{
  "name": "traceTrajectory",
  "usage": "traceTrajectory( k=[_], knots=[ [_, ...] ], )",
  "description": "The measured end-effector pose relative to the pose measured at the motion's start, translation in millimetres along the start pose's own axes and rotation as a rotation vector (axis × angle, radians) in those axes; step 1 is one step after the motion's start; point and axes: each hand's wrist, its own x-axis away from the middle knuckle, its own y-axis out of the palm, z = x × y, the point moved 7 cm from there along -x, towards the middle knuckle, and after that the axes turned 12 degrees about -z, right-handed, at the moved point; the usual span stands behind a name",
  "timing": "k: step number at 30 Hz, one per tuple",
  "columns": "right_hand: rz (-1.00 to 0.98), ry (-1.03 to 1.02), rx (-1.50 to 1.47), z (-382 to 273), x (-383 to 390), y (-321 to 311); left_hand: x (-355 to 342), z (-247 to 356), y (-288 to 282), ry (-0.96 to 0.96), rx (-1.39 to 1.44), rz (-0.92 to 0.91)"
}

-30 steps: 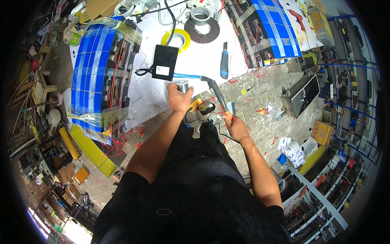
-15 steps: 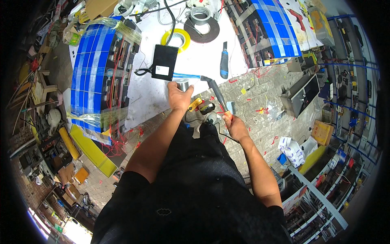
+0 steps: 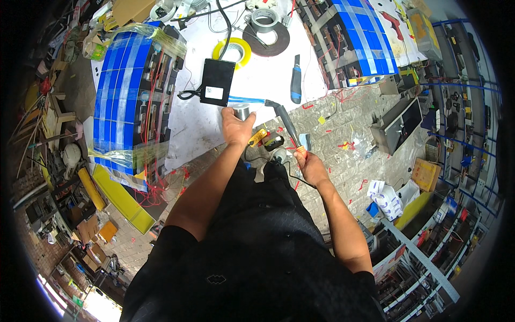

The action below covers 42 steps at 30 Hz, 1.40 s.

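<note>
My left hand (image 3: pixel 236 127) is closed around a silver spool of solder wire (image 3: pixel 242 111) at the white table's near edge. In my right hand (image 3: pixel 312 167) is a corded soldering iron (image 3: pixel 287 124) with an orange grip, a dark barrel and a bent head. Its head points up and left and meets the ends of several blue wires (image 3: pixel 247 100); whether they touch, I cannot tell. Those wires run out of a black box (image 3: pixel 216 81) with a white label, lying just beyond my left hand. A thick black cable leaves the box's far end.
Blue-wrapped battery packs (image 3: pixel 119 91) (image 3: pixel 365 40) stand at both sides of the white table (image 3: pixel 196 126). A utility knife (image 3: pixel 296 80), yellow tape (image 3: pixel 235 52) and grey tape (image 3: pixel 264 21) lie between them. Red wire scraps litter the tiled floor (image 3: pixel 338 177). An open metal case (image 3: pixel 397 126) stands at right.
</note>
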Motion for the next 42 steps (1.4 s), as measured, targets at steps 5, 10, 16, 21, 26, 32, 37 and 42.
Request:
traceTrajectory(
  k=[5,10,16,21,26,32,37,42],
  knots=[
    [-0.009,0.004,-0.024,2.4,-1.2,1.0,0.3,1.8,0.3,-0.050,-0.010,-0.038],
    [-0.004,-0.009,-0.011,-0.1,-0.2,0.1,-0.6,-0.8,2.2,-0.065,-0.009,-0.052],
    [0.008,-0.021,0.007,0.5,-0.5,0.2,-2.0,-4.2,4.4,-0.031,-0.010,-0.028],
    [-0.004,-0.021,0.005,-0.8,0.1,0.2,-1.9,-4.1,4.4,0.004,-0.001,0.004],
    [0.004,-0.024,0.007,-0.3,-0.3,0.4,-2.6,-6.0,5.0,0.012,0.012,0.004],
    [0.009,-0.014,-0.009,0.5,0.3,1.2,-4.1,-7.2,7.4,0.018,0.019,0.003],
    [0.016,-0.010,-0.001,2.2,-1.0,2.0,-4.2,-7.0,7.7,0.016,0.015,0.001],
    [0.016,-0.023,-0.009,2.3,-1.1,1.9,-4.9,-7.1,8.5,0.037,-0.007,0.010]
  ],
)
